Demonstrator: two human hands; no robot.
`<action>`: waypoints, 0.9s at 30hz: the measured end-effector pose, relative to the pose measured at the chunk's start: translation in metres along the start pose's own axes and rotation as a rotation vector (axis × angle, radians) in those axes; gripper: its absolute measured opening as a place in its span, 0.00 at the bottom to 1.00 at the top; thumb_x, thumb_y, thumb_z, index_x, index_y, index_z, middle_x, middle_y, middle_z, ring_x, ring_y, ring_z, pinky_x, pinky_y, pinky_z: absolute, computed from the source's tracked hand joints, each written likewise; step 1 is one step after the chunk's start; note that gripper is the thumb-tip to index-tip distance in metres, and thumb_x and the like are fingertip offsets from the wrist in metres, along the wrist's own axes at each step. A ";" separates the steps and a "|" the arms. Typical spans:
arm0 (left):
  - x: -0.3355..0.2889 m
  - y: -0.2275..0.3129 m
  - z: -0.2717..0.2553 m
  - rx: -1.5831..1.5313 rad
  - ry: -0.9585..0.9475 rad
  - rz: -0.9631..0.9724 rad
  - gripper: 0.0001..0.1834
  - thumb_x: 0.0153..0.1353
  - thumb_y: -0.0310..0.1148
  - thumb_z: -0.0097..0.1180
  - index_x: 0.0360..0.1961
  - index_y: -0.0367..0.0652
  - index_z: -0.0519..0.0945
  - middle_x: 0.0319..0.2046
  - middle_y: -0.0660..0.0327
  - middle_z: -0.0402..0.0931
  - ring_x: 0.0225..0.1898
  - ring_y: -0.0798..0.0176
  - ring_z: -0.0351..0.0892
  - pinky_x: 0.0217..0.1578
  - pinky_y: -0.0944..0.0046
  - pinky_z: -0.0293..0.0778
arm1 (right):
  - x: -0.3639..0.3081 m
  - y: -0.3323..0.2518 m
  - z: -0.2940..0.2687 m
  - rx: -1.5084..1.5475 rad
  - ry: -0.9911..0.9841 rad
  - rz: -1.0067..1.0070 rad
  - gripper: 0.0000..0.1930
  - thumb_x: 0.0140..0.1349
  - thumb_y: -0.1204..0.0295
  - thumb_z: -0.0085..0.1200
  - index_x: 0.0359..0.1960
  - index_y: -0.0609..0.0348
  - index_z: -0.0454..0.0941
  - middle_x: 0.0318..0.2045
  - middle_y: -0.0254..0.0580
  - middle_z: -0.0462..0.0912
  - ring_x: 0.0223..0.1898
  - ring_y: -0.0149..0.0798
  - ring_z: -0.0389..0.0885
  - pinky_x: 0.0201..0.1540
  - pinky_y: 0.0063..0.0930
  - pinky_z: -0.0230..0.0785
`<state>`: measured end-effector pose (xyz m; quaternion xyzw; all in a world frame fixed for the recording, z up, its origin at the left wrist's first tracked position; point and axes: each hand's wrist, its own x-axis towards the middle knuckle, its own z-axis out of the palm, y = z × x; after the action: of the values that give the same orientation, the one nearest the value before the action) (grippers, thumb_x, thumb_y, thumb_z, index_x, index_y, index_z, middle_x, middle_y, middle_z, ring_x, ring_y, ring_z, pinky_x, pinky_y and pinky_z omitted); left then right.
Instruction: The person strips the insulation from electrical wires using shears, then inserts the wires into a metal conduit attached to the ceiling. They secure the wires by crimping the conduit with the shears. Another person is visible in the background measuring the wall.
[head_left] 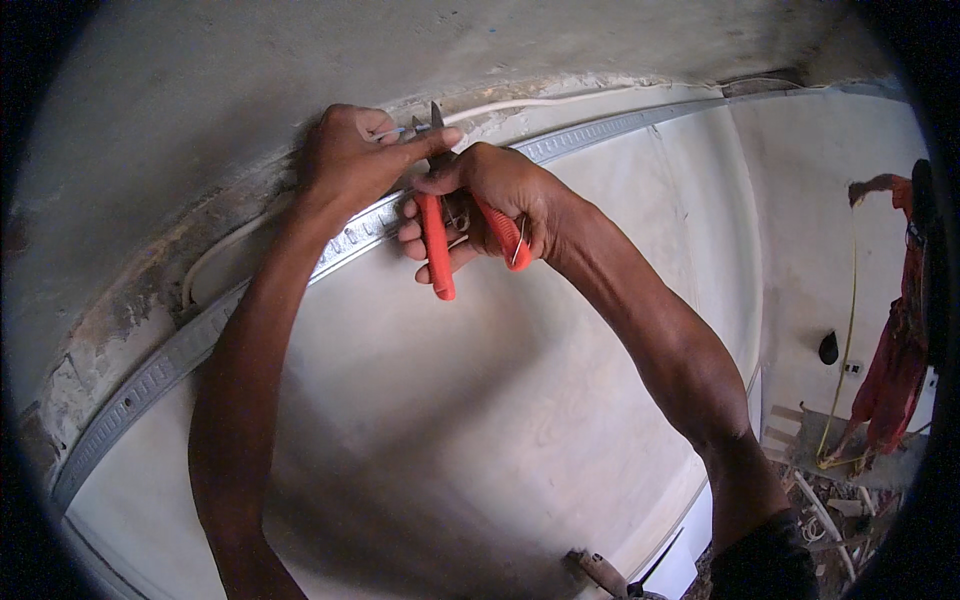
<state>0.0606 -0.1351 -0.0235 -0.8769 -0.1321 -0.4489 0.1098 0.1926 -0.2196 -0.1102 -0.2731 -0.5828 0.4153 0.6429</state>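
Observation:
My right hand (515,190) is closed around red-handled snips (435,250), whose dark, pointed jaws rise at the top of the wall. The two handles stand apart, with some fingers curled behind and between them. My left hand (345,155) pinches a thin bluish-white wire (390,132) just left of the jaws, and its thumb reaches across to the base of the blades. The wire runs toward the jaws; whether they touch it is too small to tell. Both hands are just in front of a perforated metal track (365,228).
A white cable (530,102) runs along the rough joint between ceiling and wall. At the far right is another person in red clothing (895,370), beside a hanging yellow measuring tape (853,290). Loose debris (850,510) covers the floor at lower right.

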 end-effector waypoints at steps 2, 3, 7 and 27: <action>0.001 -0.002 -0.007 -0.153 -0.116 -0.008 0.28 0.59 0.54 0.68 0.28 0.32 0.85 0.14 0.66 0.70 0.19 0.70 0.68 0.22 0.67 0.65 | -0.004 0.003 -0.005 -0.067 -0.003 0.010 0.15 0.74 0.65 0.46 0.42 0.68 0.75 0.38 0.56 0.82 0.39 0.50 0.86 0.42 0.52 0.84; 0.001 -0.003 -0.010 -0.169 -0.133 -0.019 0.26 0.61 0.51 0.65 0.30 0.32 0.85 0.16 0.65 0.72 0.21 0.70 0.69 0.24 0.66 0.66 | -0.006 0.005 -0.007 -0.095 -0.031 0.003 0.15 0.74 0.65 0.46 0.42 0.69 0.75 0.39 0.57 0.82 0.40 0.51 0.86 0.43 0.52 0.83; 0.000 -0.008 -0.009 -0.185 -0.140 -0.038 0.19 0.67 0.41 0.58 0.40 0.31 0.86 0.24 0.61 0.78 0.28 0.69 0.72 0.33 0.64 0.70 | -0.010 0.018 -0.016 -0.187 -0.038 0.006 0.16 0.72 0.66 0.48 0.46 0.72 0.71 0.41 0.61 0.82 0.42 0.53 0.86 0.40 0.50 0.86; 0.000 -0.008 -0.013 -0.153 -0.134 -0.022 0.14 0.59 0.32 0.60 0.40 0.32 0.86 0.27 0.54 0.82 0.30 0.65 0.78 0.35 0.64 0.73 | -0.048 0.041 -0.030 -0.246 0.122 -0.140 0.15 0.69 0.62 0.53 0.30 0.62 0.75 0.17 0.35 0.72 0.18 0.32 0.73 0.23 0.31 0.73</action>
<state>0.0480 -0.1321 -0.0152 -0.9093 -0.1139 -0.3993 0.0285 0.2141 -0.2354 -0.1749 -0.3331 -0.6069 0.2774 0.6662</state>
